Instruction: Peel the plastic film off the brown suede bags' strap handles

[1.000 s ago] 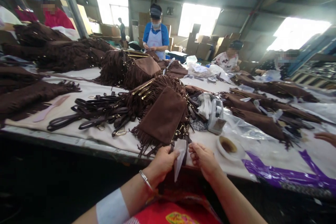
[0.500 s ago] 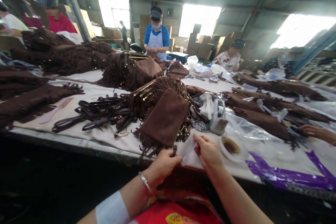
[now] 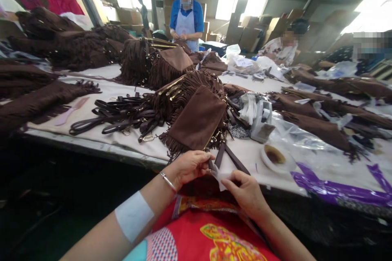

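Note:
At the table's front edge, my left hand (image 3: 192,167) is closed in a pinch on a dark brown wrist strap (image 3: 210,164) beside a fringed brown pouch (image 3: 197,118). A thin, whitish translucent sheet (image 3: 225,181) is partly around the strap just below those fingers. My right hand (image 3: 246,191) pinches the sheet's free end between thumb and fingers. The pouch leans on a heap of fringed pouches with gold zips. Another loop of strap (image 3: 235,159) hangs down to the right of the wrapped one.
Loose dark straps (image 3: 113,116) with metal clasps lie left of the pouch. To the right are a tape dispenser (image 3: 261,122), a tape roll (image 3: 273,155) and a purple-edged plastic bag (image 3: 337,187). A co-worker in blue (image 3: 186,20) stands across the table.
The sheet was held out flat between both hands; now it is gathered against the strap. My right hand has moved lower, and strap loops now show below the pouch. The view has tilted down.

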A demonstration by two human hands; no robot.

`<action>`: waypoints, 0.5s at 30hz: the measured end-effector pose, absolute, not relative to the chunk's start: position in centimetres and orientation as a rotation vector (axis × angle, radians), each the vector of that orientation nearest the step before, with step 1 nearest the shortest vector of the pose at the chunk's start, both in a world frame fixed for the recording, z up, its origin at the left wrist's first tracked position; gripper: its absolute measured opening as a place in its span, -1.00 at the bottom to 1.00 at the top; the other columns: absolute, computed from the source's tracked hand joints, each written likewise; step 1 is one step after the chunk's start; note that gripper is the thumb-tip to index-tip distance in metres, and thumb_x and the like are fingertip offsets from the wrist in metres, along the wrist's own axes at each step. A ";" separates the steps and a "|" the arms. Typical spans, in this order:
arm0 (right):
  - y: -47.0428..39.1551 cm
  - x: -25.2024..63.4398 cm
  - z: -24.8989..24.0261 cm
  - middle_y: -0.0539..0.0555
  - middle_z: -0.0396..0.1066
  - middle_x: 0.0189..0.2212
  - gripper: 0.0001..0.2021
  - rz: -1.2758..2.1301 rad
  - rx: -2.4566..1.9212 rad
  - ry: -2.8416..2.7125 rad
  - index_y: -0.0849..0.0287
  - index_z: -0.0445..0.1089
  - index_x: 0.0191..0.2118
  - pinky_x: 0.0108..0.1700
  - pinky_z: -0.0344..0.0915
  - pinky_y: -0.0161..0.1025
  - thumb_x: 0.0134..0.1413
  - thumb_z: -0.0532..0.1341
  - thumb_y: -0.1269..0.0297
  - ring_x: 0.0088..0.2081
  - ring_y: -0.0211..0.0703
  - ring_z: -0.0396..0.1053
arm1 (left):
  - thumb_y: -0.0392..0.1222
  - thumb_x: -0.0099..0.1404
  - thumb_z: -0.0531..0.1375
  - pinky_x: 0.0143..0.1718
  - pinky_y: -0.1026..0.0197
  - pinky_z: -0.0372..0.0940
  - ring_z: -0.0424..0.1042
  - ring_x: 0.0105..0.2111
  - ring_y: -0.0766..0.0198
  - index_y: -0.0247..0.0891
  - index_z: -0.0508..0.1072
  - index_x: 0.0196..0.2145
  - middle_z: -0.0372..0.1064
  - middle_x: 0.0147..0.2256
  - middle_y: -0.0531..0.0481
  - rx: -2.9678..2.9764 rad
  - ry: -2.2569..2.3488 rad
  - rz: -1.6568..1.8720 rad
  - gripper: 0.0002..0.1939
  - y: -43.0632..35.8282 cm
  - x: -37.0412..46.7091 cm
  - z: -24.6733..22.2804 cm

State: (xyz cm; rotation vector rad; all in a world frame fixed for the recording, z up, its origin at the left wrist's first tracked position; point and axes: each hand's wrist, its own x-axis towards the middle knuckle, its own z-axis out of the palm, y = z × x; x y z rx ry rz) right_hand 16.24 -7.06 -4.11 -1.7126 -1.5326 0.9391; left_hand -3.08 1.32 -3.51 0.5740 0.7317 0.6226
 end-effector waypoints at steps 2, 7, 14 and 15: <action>-7.3 16.0 -4.4 -0.01 0.38 -0.57 -0.75 0.894 -1.686 -1.626 0.17 0.39 -0.55 -0.38 0.19 -0.31 0.06 0.25 0.19 -0.46 -0.21 0.31 | -0.10 0.02 0.42 -0.54 0.37 0.08 0.20 -0.58 0.46 -0.39 0.53 -0.31 0.23 -0.58 0.10 0.604 0.762 0.621 -0.66 1.2 -2.7 -3.2; -7.3 15.4 -4.3 0.01 0.42 -0.54 -0.78 0.877 -1.661 -1.669 0.16 0.44 -0.52 -0.37 0.21 -0.30 0.09 0.23 0.21 -0.45 -0.19 0.35 | -0.03 -0.08 0.45 -0.51 0.34 0.14 0.27 -0.53 0.42 -0.35 0.45 -0.47 0.27 -0.55 0.09 0.717 0.913 0.676 -0.63 0.5 -1.6 -3.0; -7.1 14.6 -4.0 -0.01 0.42 -0.59 -0.78 0.932 -1.659 -1.589 0.15 0.43 -0.55 -0.41 0.20 -0.31 0.05 0.25 0.21 -0.49 -0.19 0.34 | 0.01 -0.05 0.41 -0.54 0.35 0.10 0.23 -0.55 0.43 -0.34 0.43 -0.48 0.25 -0.56 0.10 0.790 0.955 0.710 -0.63 0.2 -1.3 -3.9; -7.1 14.6 -4.0 -0.01 0.42 -0.59 -0.78 0.937 -1.656 -1.578 0.15 0.43 -0.55 -0.42 0.20 -0.31 0.05 0.25 0.21 -0.50 -0.19 0.34 | 0.02 -0.05 0.41 -0.54 0.34 0.10 0.23 -0.55 0.43 -0.34 0.43 -0.49 0.26 -0.56 0.09 0.797 0.961 0.712 -0.63 0.2 -1.4 -4.0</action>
